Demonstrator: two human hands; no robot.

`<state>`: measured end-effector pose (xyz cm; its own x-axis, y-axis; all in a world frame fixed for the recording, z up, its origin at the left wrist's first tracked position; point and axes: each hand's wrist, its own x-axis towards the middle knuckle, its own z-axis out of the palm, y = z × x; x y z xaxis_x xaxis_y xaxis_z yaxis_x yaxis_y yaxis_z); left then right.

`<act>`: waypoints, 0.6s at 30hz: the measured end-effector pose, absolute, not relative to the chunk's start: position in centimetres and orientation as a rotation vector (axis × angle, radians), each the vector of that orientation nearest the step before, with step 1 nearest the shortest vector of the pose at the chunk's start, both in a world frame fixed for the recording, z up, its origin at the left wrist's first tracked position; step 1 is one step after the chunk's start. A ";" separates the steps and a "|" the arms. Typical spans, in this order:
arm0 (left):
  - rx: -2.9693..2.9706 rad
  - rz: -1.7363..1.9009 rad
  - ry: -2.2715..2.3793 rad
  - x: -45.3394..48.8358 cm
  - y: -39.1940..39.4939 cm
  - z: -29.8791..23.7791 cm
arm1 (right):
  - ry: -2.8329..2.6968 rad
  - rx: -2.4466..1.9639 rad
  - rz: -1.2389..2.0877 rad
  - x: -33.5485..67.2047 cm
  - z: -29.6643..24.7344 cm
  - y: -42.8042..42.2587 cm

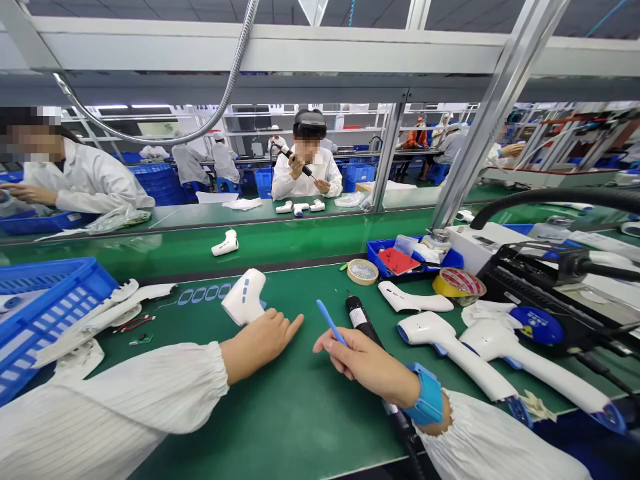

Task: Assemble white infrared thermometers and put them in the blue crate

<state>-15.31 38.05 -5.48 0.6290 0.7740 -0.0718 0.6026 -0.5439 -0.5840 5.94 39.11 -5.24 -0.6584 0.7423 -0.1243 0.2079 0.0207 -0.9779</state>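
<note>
My left hand (263, 343) rests low over the green mat with the index finger stretched out; nothing shows in it. Just beyond its knuckles lies a white plastic device housing (245, 297) with blue windows along its side; I cannot tell whether they touch. My right hand (367, 363) pinches a slim blue pen-like stick (330, 320), its upper end pointing up and left. A black electric screwdriver (361, 317) lies behind and partly under the right hand, bit facing away. A blue band (427, 395) circles my right wrist.
White gun-shaped devices (457, 350) lie at the right near tape rolls (363, 272). A blue tray (374, 248) sits behind them. At the left, white shell parts (107, 313) lean by a blue basket (65, 273). Across the green conveyor (310, 233), a person (306, 167) holds a screwdriver.
</note>
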 end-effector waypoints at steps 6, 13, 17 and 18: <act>-2.392 0.334 -1.153 -16.2 37.5 -4.7 | -1.873 -1.078 1.545 5.8 -5.0 39.6; -2.587 0.034 -1.330 -15.4 35.5 -2.5 | -1.734 -0.918 1.471 3.5 -4.3 39.6; -2.582 -0.035 -1.336 -14.8 34.7 -2.6 | -1.800 -0.867 1.485 2.4 -4.3 39.3; -2.570 -0.039 -1.333 -14.7 34.7 -2.6 | -1.822 -0.883 1.464 2.3 -4.3 39.2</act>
